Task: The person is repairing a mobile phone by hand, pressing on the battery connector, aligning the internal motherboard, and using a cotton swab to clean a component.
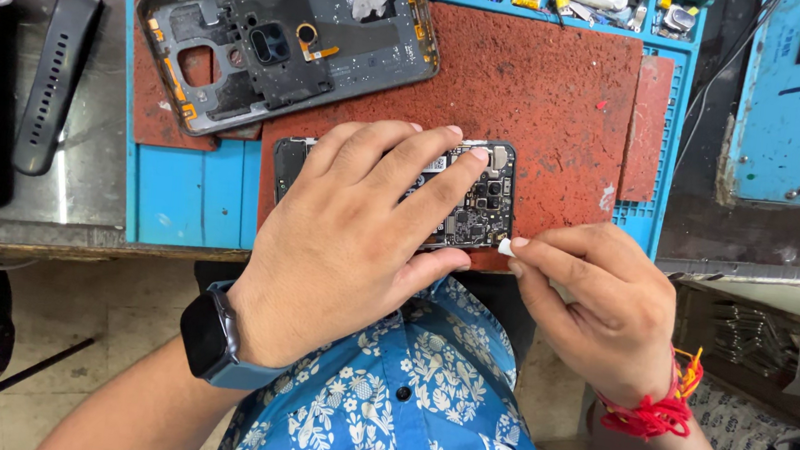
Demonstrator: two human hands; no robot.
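The left hand (350, 240) is lying flat, fingers spread and pressing down, on an opened smartphone (479, 208) whose circuit board and camera modules are showing beyond the fingertips at 3 o'clock of the hand. The phone is resting on a rust-red work pad (547, 93) that is covering a blue repair mat (191, 192) on the counter (87, 169). A dark smartwatch (212, 334) is sitting on the left wrist.

The right hand (596, 300) is hovering just beside the phone's lower right corner, at about 4 o'clock of it, with thumb and forefinger pinched together on a small white piece (506, 247); what that piece is cannot be told. Red thread (654, 411) is wrapping the right wrist.

At 11 o'clock of the phone, well apart from both hands, the detached back housing (286, 41) is lying inner side up, partly on the red pad, with its camera cutouts and orange flex strips visible. At 9 o'clock, off the mat, a black watch strap (51, 79) is lying on the counter. Small parts are filling the mat's tray slots (593, 1) at 1 o'clock. A blue floral shirt (405, 390) is showing at 6 o'clock.
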